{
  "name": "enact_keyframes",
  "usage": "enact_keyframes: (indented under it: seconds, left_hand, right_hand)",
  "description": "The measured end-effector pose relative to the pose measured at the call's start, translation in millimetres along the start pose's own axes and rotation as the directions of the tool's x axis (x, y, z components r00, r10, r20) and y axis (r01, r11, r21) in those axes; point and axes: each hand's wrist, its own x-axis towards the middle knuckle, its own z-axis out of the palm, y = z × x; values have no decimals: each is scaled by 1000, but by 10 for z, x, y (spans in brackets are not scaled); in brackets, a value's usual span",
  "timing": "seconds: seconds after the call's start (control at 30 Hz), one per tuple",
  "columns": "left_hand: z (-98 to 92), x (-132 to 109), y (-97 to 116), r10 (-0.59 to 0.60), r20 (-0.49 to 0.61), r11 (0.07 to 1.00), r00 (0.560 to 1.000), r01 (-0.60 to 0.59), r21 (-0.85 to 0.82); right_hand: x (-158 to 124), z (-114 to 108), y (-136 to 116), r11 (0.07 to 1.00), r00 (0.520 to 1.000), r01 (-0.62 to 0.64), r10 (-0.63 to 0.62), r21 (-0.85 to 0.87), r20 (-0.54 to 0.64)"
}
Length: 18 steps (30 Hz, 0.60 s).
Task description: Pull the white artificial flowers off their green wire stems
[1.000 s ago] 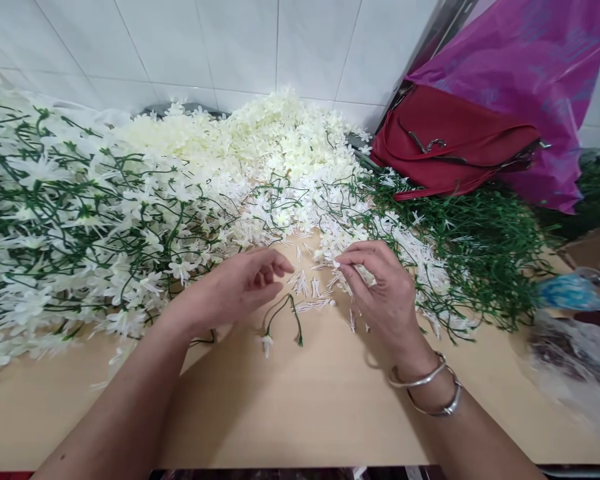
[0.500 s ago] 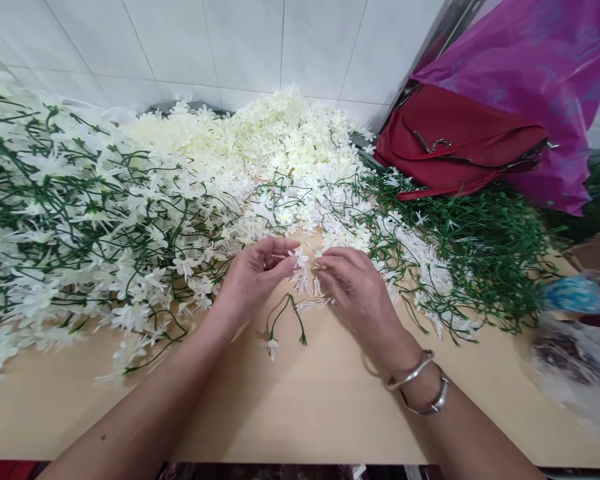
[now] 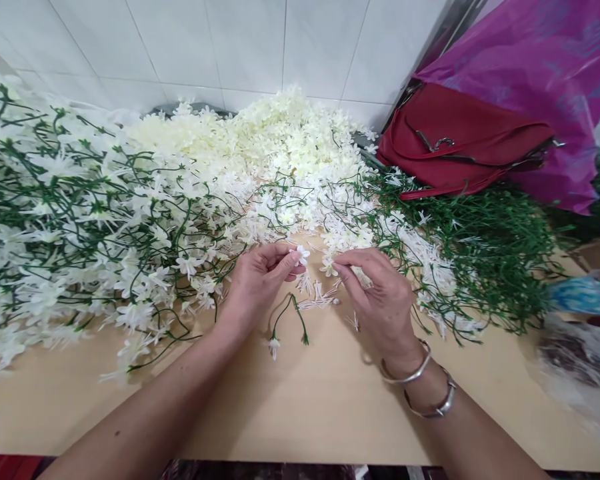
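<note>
Pale wood-grain table (image 3: pixel 300 413), bare along the near edge, bearing everything listed below.

Right wrist: two silver bangles (image 3: pixel 420 387), worn just behind the hand.

Left hand (image 3: pixel 257 283): above the table's middle, thumb and forefinger pinched together on a small white flower (image 3: pixel 303 254); the other fingers curl under.

Right hand (image 3: pixel 383 293): just beside the left, thumb and forefinger closed on a second white blossom (image 3: pixel 329 268), held near the first but apart from it.

Green sprig (image 3: pixel 286 321): forked stem hanging below the left hand, one white bud at its lower left tip, the other tip bare. Whether the left hand holds its top cannot be told.

Loose white stamen pieces (image 3: pixel 320 297): scattered on the table between and under the two hands.

Finished stems with white flowers (image 3: pixel 80 220): large heap, left side of the table.

Bare green stems (image 3: pixel 480 253): tangled pile, right of the hands.

Cream petal heap (image 3: pixel 260 137): far middle, against the wall.

Red handbag (image 3: pixel 460 143): far right, resting on the greenery, a purple plastic bag (image 3: pixel 530 67) behind it.

White wall tiles (image 3: pixel 230 40): backdrop.
</note>
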Motion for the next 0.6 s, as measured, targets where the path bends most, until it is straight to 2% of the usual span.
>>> enact_keyframes:
  seconds: [0.23,0.43,0.6]
  left_hand:
    - [41,-36,-48,45,75,997,996,-49,65]
    - [56,-59,-131,75,228,980,971,-114,164]
    - [83,-101,-38,168,222,895,961,-242,374]
  right_hand:
    - [-58,84,-137,993,997,-50,42,108,72]
    - [-70,128,-176,969,975,-223,223,109,13]
    - [-91,142,-189,950,956,-291,292,113,13]
